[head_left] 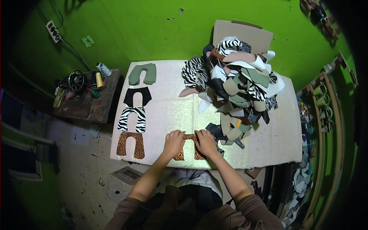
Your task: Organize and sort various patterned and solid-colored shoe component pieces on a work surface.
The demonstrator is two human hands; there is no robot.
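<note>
A leopard-print U-shaped shoe-upper piece (189, 137) lies at the table's near edge, its open end toward me. My left hand (174, 142) grips its left side, fingers bent over the upper corner. On the opposite side my right hand (205, 143) holds it in the same way. The fingertips are partly hidden. Leftward, a column of similar cut pieces runs away from me: leopard-print (122, 145), zebra-print (123, 119), black (131, 98) and, farthest, a green stack (135, 75).
A large heap of mixed scraps (237, 88) covers the table's right half, its near end beside my right hand. Behind it leans a cardboard sheet (241, 30). A sewing machine (76, 80) and thread spools (99, 79) stand left. Shelves with sandals (322, 96) line the right wall.
</note>
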